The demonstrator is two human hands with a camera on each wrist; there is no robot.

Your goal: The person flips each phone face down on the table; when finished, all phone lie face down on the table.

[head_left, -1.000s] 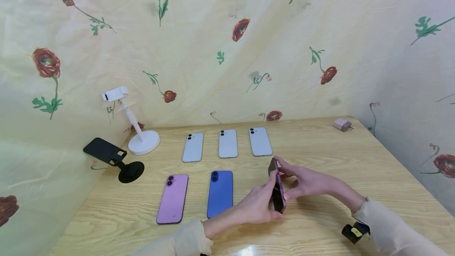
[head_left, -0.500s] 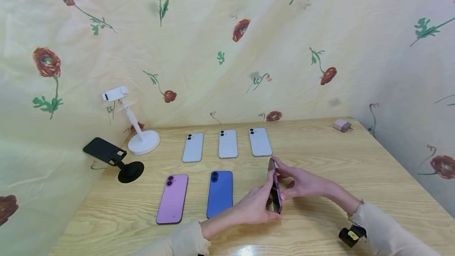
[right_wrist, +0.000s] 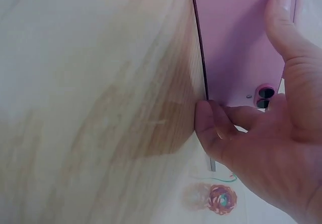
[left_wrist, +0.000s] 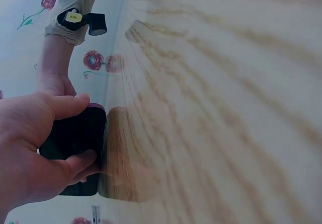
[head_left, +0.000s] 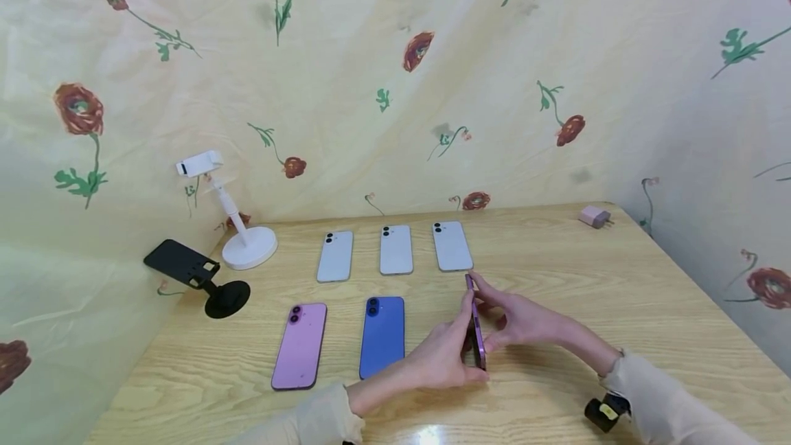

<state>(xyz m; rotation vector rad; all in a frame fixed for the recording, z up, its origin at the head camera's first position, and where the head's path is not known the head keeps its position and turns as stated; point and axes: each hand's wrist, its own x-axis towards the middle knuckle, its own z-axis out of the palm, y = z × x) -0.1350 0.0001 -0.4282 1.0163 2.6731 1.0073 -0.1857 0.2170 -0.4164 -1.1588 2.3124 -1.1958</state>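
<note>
A pink smartphone (head_left: 476, 335) stands on its long edge on the table, nearly edge-on in the head view. My left hand (head_left: 441, 356) grips it from the screen side, thumb at the near end and fingers on the dark screen (left_wrist: 75, 133). From the other side my right hand (head_left: 525, 321) holds it: the thumb presses on the pink back (right_wrist: 236, 43), and fingers curl around the far end near the camera lenses. Left of my left hand lies a blue smartphone (head_left: 383, 335), back up. Farther left is a second pink smartphone (head_left: 299, 347), also back up.
Several more items stand around: white smartphones (head_left: 396, 250) in a row at the back, a black phone stand (head_left: 227, 299) and a white phone stand (head_left: 249, 247) at the left, and a pink charger plug (head_left: 595, 216) at the back right corner. A patterned cloth (head_left: 346, 74) hangs behind.
The held pink smartphone has turned from showing some of its dark screen to nearly edge-on. Both hands have shifted slightly left with it. The other phones have not moved.
</note>
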